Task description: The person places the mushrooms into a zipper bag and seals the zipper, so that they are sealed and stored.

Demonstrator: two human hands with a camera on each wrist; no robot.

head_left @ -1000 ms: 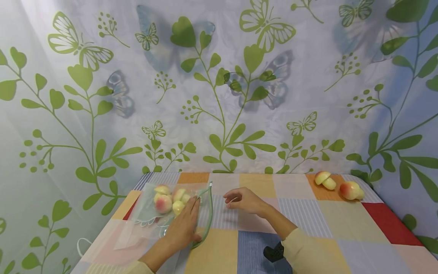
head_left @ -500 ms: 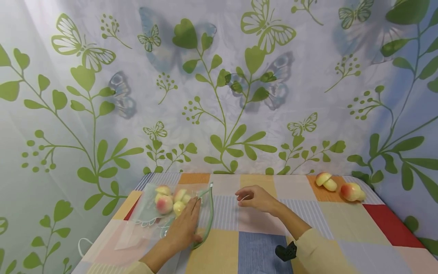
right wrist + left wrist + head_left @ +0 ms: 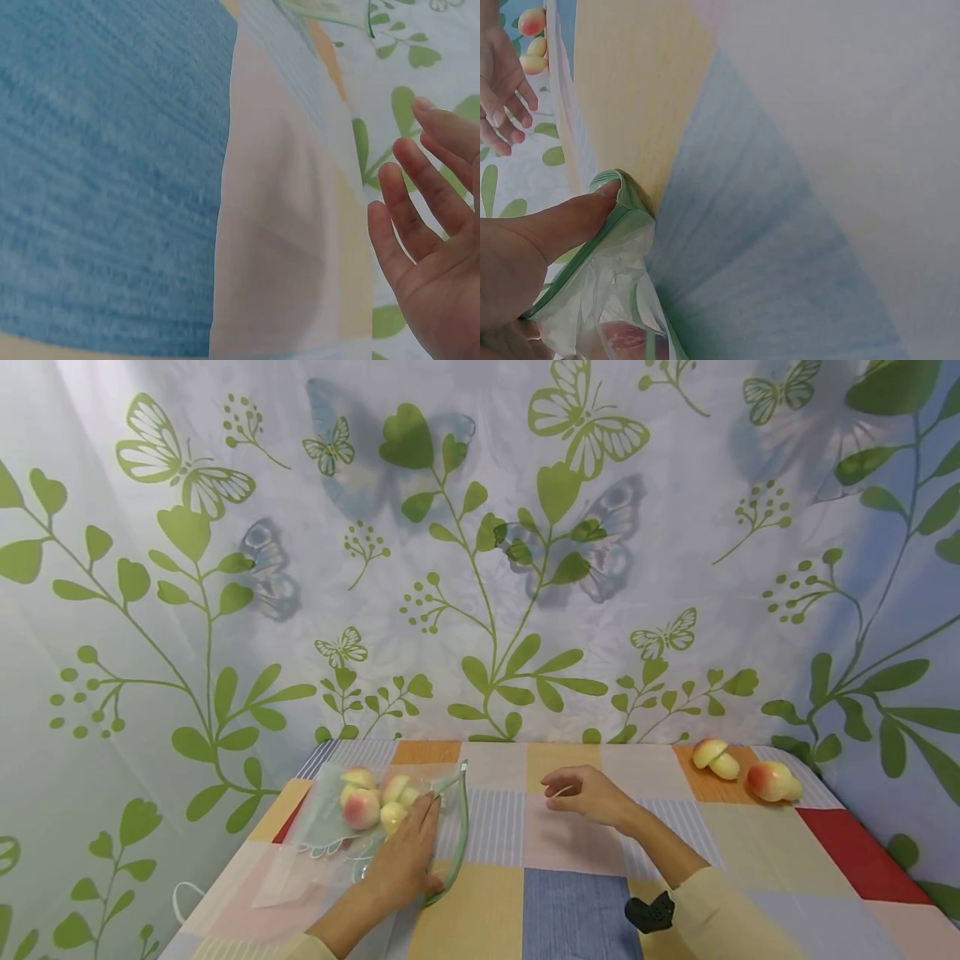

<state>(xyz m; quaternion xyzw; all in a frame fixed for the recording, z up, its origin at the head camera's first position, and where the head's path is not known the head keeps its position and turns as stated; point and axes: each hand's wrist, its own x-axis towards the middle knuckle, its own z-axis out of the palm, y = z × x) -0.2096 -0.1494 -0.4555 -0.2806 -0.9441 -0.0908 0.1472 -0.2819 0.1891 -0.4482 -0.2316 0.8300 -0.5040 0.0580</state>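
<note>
Head view: the left hand lies flat on the clear bag, fingers straight, pinning it near its green-edged mouth at the table's left end; the peach pieces sit inside. It has not shifted in the last second. The right hand has drifted rightward from just beside the bag, loosely curled and holding nothing, toward the loose peaches at the far right corner. That looks like a reach for more fruit.

Left wrist view: the thumb presses on the bag's green rim.

Right wrist view: the fingers are spread, relaxed and empty above the cloth.
</note>
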